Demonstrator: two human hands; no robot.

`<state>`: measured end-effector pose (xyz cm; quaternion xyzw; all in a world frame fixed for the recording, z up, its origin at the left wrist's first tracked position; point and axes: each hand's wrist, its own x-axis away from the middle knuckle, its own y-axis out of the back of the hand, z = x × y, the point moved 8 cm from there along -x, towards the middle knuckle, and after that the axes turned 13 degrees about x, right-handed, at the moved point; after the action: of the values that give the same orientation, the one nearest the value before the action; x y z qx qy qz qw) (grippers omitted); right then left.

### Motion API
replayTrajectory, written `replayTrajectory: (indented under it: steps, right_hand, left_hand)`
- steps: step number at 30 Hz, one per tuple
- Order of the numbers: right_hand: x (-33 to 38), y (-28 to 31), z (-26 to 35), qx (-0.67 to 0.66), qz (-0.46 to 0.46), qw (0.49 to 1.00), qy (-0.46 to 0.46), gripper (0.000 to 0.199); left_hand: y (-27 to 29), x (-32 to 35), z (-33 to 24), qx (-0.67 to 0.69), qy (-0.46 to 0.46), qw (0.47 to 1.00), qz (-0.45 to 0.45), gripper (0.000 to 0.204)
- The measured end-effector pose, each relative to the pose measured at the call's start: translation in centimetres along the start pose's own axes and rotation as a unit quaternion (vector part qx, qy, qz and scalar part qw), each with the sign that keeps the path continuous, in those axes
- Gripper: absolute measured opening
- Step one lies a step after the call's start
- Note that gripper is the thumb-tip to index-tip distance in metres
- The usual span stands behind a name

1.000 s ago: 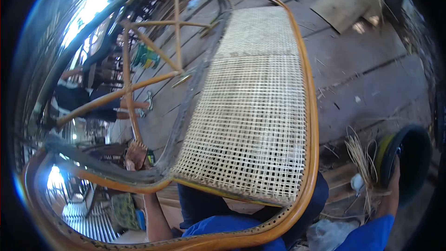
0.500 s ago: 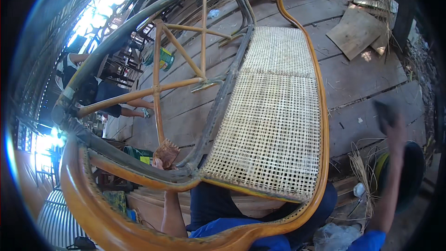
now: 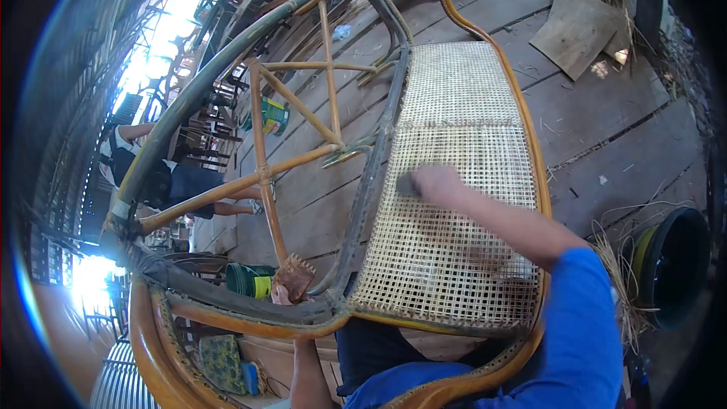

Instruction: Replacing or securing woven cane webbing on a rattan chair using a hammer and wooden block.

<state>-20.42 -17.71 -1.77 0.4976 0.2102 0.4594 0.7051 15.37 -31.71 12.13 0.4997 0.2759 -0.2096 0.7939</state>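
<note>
A large rattan chair frame (image 3: 534, 159) of orange-brown poles and dark-wrapped bars lies tilted across my lap. Its woven cane panel (image 3: 447, 257) is pale and open-meshed, crossed by a rough seam in the upper part. Against the panel's left half, my right hand (image 3: 441, 184) presses a dark block (image 3: 407, 185), its far side hidden by the fingers. My left hand (image 3: 282, 295), at the frame's lower dark bar, grips a reddish-brown piece with a jagged edge (image 3: 294, 276); most of that hand's fingers are behind the piece.
At the right stands a dark bucket (image 3: 674, 269) beside loose fibre strands (image 3: 617, 288). Wooden boards (image 3: 575, 30) lie on the floor at the upper right. Two green containers (image 3: 273, 116) (image 3: 246, 280) are beyond the frame. Another person (image 3: 178, 182) is at the left.
My right hand has swung in from the far right, above the bucket, onto the cane panel with the dark block. My left hand keeps hold of the reddish-brown piece; the view has shifted slightly.
</note>
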Motion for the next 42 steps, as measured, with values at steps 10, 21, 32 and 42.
replayTrajectory:
  steps: [10,21,32,42]
  right_hand:
    - [8.6,-0.9,9.2,-0.176,0.181,0.918,0.305,0.028]
    - [-12.1,2.7,-6.9,0.061,-0.332,0.929,-0.155,0.019]
    - [17.7,1.2,9.8,-0.132,0.122,0.976,0.123,0.023]
    - [16.6,4.0,-14.6,-0.193,-0.317,0.885,-0.283,0.034]
  left_hand:
    - [0.4,0.0,0.0,0.006,-0.003,1.000,-0.003,0.053]
    - [-3.0,-2.0,1.6,0.562,0.510,0.649,-0.054,0.032]
    - [-1.8,2.1,5.0,0.477,0.340,0.810,0.006,0.032]
    - [-3.8,-0.3,2.1,0.551,0.243,0.798,-0.027,0.036]
